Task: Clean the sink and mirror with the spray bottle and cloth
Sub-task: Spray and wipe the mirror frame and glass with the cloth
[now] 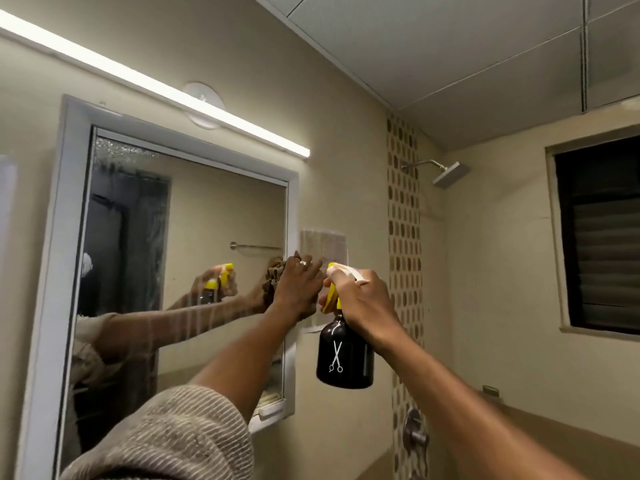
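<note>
Mirror (pixel 194 244) glass hangs on the wall in a white frame, under a lit strip lamp (pixel 156 84), and streaks of spray run down its lower pane while droplets cling near the top left corner. The left hand (pixel 298 289) presses a brown cloth (pixel 274 271) flat against the right edge of the glass, fingers spread over the fabric. That cloth looks soft and limp, so it should bunch easily and wants a full palm on it. The right hand (pixel 360 299) is wrapped around the neck of the spray bottle (pixel 344 355), held up just beside the frame, one finger on the yellow trigger. Its dark body looks smooth, likely slippery when wet; the neck seems the safest hold. A white scissors emblem marks the front; no lettering can be read. The sink is out of view.
</note>
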{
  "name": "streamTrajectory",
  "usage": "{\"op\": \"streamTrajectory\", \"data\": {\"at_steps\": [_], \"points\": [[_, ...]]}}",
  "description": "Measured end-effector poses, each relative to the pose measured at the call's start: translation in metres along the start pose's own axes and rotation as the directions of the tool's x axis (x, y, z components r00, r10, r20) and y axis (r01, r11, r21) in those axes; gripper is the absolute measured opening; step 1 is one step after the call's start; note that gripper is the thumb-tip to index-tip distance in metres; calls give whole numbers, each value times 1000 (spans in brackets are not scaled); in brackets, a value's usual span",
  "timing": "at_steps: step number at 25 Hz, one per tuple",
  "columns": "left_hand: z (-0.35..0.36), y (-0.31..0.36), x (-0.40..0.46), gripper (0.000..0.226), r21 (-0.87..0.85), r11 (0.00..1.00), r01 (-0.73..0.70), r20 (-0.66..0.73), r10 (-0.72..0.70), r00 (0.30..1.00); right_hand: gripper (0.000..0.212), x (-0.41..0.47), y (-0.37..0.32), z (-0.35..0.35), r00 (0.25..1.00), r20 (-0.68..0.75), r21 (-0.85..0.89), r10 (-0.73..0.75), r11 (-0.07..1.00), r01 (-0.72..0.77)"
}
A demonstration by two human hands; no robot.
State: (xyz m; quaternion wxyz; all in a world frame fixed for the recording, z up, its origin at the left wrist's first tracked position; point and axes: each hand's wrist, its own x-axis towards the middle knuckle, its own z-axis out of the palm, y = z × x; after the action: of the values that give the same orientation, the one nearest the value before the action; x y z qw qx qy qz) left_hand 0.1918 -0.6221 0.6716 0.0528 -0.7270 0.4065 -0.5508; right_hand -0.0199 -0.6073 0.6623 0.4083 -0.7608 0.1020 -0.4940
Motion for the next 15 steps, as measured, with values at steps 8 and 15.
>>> {"op": "streamTrajectory", "data": {"at_steps": [8,15], "points": [[16,28,-44,40,-112,992,50,54,-45,998,41,-20,41,9,1000,12,-59,21,998,-20],[43,81,-128,56,-176,977,120,233,-77,969,41,-56,84,16,994,8,-64,110,992,-109]]}}
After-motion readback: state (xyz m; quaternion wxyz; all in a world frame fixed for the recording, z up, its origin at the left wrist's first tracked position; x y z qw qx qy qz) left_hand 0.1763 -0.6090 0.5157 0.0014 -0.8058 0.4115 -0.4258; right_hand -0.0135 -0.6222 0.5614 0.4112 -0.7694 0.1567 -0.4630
